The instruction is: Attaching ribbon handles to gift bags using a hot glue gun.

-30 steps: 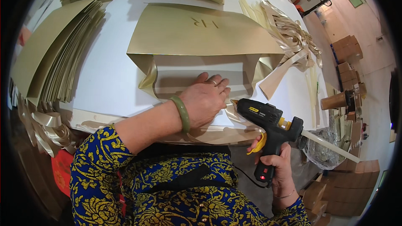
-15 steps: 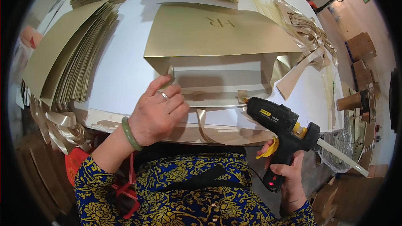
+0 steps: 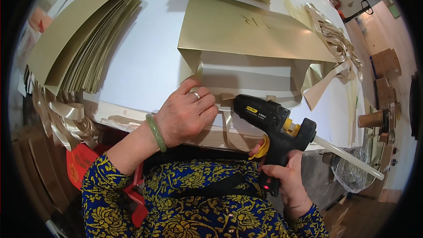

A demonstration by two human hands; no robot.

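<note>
Gold paper bag (image 3: 246,48), one of it, lay flat on the white table (image 3: 145,61) just beyond my two hands. My left hand (image 3: 187,114) pressed on its folded bottom flap, fingers curled, thumb up against the fold. My right hand (image 3: 286,176) was wrapped around the grip of one black glue gun (image 3: 275,123), whose nozzle pointed at the flap beside my left knuckles. One stack of gold sheets (image 3: 75,44) sat left of my left hand; I could not count them. Loose ribbon handles (image 3: 66,119) hung below it, partly cut off.
</note>
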